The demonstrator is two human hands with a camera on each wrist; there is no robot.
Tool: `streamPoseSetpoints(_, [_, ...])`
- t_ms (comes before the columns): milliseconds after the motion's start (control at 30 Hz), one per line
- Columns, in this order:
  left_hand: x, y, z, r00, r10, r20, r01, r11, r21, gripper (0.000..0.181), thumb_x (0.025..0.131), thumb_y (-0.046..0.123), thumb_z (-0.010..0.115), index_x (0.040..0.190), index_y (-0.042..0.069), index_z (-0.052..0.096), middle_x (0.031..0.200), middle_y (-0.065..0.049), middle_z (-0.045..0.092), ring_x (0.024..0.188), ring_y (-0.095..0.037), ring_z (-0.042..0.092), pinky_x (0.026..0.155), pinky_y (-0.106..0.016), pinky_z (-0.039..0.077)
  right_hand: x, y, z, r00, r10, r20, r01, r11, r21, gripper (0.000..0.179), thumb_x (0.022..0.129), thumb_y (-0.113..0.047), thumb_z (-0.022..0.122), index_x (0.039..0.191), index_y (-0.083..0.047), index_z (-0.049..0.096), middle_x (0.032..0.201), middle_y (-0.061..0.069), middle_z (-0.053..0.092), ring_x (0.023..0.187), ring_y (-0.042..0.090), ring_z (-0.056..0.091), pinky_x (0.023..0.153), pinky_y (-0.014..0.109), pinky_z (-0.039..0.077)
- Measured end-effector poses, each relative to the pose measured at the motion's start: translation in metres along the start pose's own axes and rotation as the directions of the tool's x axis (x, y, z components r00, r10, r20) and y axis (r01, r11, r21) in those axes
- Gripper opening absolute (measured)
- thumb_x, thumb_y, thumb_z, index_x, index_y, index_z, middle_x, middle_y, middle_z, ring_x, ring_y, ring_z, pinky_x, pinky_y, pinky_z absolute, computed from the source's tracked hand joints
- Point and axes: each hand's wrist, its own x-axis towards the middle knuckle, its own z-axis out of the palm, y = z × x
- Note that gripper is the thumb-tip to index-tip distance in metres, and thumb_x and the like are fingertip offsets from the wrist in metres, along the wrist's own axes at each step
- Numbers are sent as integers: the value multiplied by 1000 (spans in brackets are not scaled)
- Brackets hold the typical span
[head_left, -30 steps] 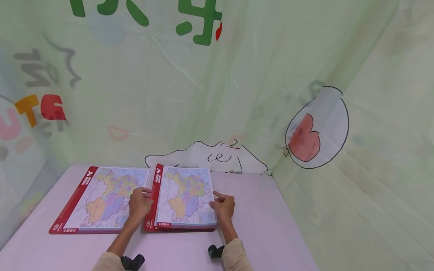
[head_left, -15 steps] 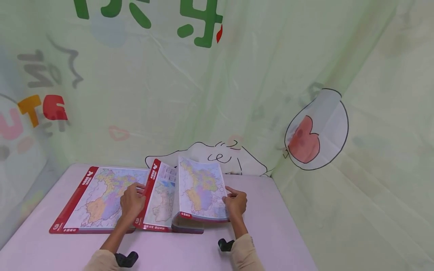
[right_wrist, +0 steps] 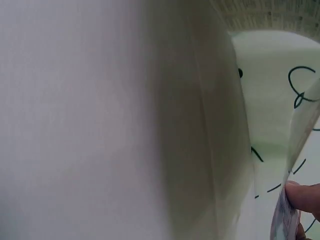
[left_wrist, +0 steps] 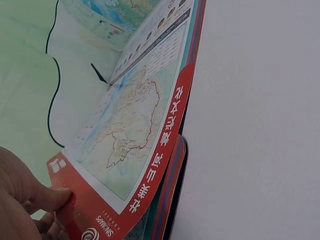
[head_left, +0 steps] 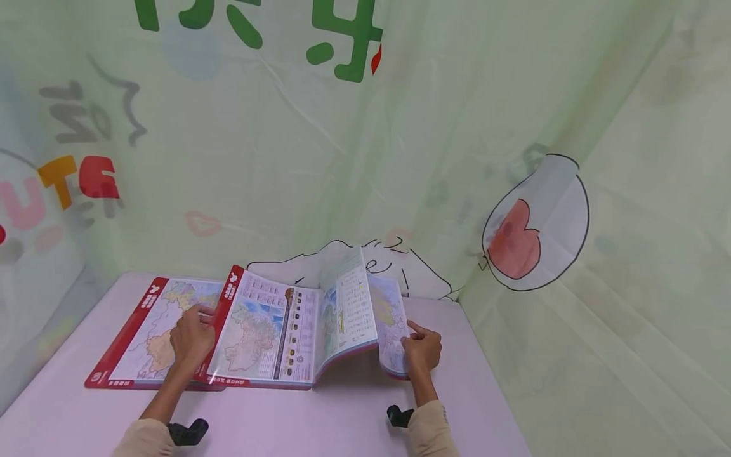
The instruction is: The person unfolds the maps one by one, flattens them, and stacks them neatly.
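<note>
A glossy folding map [head_left: 248,336] with a red left strip stands partly unfolded. Its left part shows a map and a column of small pictures; the middle rises in an upright fold [head_left: 349,304]. My left hand [head_left: 193,336] pinches the red strip at the left edge, thumb on top, as the left wrist view also shows with the thumb [left_wrist: 52,197]. On the far side, my right hand [head_left: 422,349] pinches the outer edge of the right-hand panel [head_left: 393,327], which hangs beyond the fold. In the right wrist view the thumb [right_wrist: 303,197] presses on that panel's edge.
A second red-edged map [head_left: 137,352] lies at the left, partly under the unfolding one. Both rest on a pale pink table [head_left: 320,425]. A printed pale green curtain [head_left: 285,158] rises behind the table and along its sides.
The folded map has been spread from a compact stack into several panels. My left hand has moved left with the red edge, my right hand right with the opposite panel.
</note>
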Motion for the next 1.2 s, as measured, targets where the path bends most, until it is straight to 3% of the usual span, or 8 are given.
streamPoseSetpoints(267, [4, -14, -11, 999, -24, -21, 25, 999, 25, 33, 86, 2, 61, 119, -5, 61, 112, -32, 68, 98, -49, 66, 84, -58, 46, 10, 12, -9, 998, 5, -70, -8, 999, -45, 43, 76, 5, 72, 116, -13, 77, 89, 17, 68, 80, 32, 58, 72, 40, 35])
streamPoseSetpoints(533, [7, -24, -23, 999, -47, -27, 48, 997, 52, 36, 86, 3, 61, 120, -6, 60, 115, -34, 67, 99, -51, 64, 88, -63, 44, 27, 38, -10, 992, -1, -128, -10, 996, -88, 44, 76, 4, 71, 115, -14, 77, 90, 16, 71, 79, 32, 59, 70, 38, 36])
streamPoseSetpoints(733, [10, -29, -28, 998, -50, -28, 52, 995, 81, 34, 85, 4, 62, 118, -7, 60, 112, -34, 68, 98, -51, 65, 86, -62, 45, 27, 37, -23, 988, 4, -154, -19, 995, -96, 44, 74, 5, 66, 112, -14, 78, 91, 20, 73, 79, 36, 63, 67, 40, 37])
streamPoseSetpoints(967, [15, -31, -30, 996, -77, -33, 80, 992, 100, 35, 86, 5, 63, 118, -8, 62, 112, -34, 68, 97, -50, 66, 85, -60, 49, 33, 39, -30, 984, -38, -174, 11, 988, -154, 41, 75, 3, 61, 108, -11, 79, 90, 21, 75, 79, 39, 66, 63, 42, 39])
streamPoseSetpoints(1200, [20, -37, -28, 993, -115, -41, 118, 988, 101, 34, 86, 3, 60, 117, -10, 64, 110, -33, 69, 100, -50, 64, 90, -62, 43, 48, 51, -36, 972, -114, -206, 69, 975, -213, 38, 75, 2, 60, 105, -10, 80, 88, 21, 75, 79, 43, 67, 57, 43, 40])
